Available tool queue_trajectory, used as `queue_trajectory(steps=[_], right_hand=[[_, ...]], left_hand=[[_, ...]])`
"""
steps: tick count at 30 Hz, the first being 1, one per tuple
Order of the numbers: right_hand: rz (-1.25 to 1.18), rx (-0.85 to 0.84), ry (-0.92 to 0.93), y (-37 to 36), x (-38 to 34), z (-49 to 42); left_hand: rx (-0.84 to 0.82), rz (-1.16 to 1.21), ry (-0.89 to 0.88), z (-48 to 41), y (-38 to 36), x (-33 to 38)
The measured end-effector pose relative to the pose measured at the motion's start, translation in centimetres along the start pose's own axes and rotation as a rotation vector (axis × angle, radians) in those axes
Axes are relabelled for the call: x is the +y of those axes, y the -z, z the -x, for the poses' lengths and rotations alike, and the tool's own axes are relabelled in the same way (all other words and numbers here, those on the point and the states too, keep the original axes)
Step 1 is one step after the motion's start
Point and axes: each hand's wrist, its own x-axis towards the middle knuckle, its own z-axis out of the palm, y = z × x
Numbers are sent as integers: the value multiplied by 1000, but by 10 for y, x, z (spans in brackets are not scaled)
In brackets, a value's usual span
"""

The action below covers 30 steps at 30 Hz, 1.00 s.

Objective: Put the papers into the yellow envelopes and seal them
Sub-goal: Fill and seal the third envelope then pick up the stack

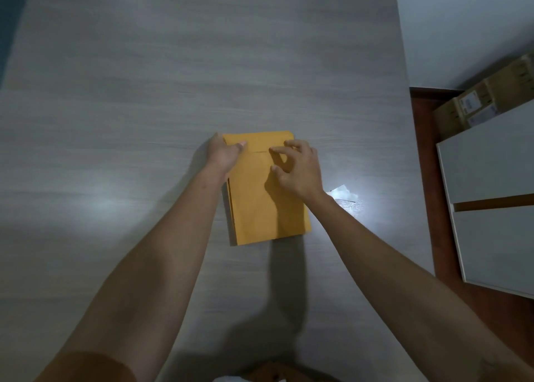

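Envelopes [268,208], yellow ones, lie in a small flat stack near the middle of the table [144,92], and both hands work on the top one at its far end. The left hand [224,155] grips the 11 o'clock corner of the stack: its thumb [241,144] lies on top of the folded flap [260,142], while the other fingers go round the edge and are hidden. The right hand [300,170] is at the 1 o'clock side, with fingers curled like a claw; its fingertips [273,150] touch the lower edge of the flap and its thumb tip rests on the body of the envelope below. I cannot tell if this hand pinches something or only presses. The flap is folded down over the envelope. At the left side of the stack the edges of the lower envelopes show a little. Just beside the stack, at its 3 o'clock and partly under the right wrist, lies a pale shiny scrap [344,194]. The table is grey with a wood grain. Past its edge, at 3 o'clock, a white cabinet [491,179] stands on a brown floor [424,150]. At 2 o'clock cardboard boxes [479,98] stand against a pale wall [462,20].
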Motion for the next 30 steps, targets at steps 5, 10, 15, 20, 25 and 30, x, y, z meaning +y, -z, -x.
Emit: queue_trajectory(steps=[5,10,15,20,25,30], right_hand=[[-586,72,-429,19,-28,17],[-899,-138,-404,40,-40,54],[-949,-103,-318,56,-58,92],[-828,2,-143,81,-77,121],[-903,63,-13,85,-82,156],[-971,70,-70,67,-76,184]], left_hand=[[-27,-5,-113,33,22,-6],[-97,161,-207,77,56,-15],[-162,331,-268,120,77,-26],[-175,422,-441,157,92,-25],[-271,427,-574,184,101,-36],[-366,405,-558,198,100,-58]])
